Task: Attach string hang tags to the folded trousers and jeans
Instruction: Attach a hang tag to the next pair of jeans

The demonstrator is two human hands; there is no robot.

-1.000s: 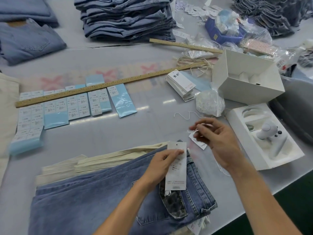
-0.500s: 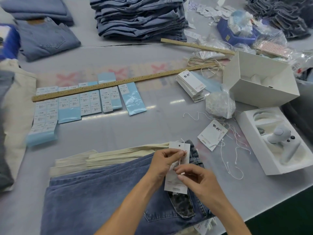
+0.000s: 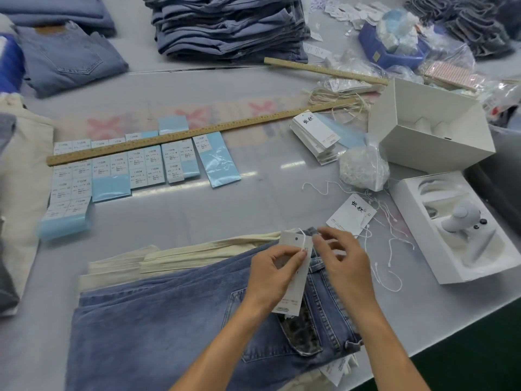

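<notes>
Rising off the white card hang tag (image 3: 293,266) pinched by left hand (image 3: 275,273), right hand (image 3: 342,256) now pinches thin white string (image 3: 303,231) over folded blue jeans (image 3: 169,328), ready for threading.

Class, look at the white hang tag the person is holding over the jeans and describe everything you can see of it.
The hang tag is a long white card, paper or thin cardboard by its look, with a small punched hole near its top end and faint print near its bottom edge. It stands roughly upright, slightly tilted, above the blue jeans. The left hand pinches its edge; the right hand pinches a thin white string at its top right corner.
</notes>
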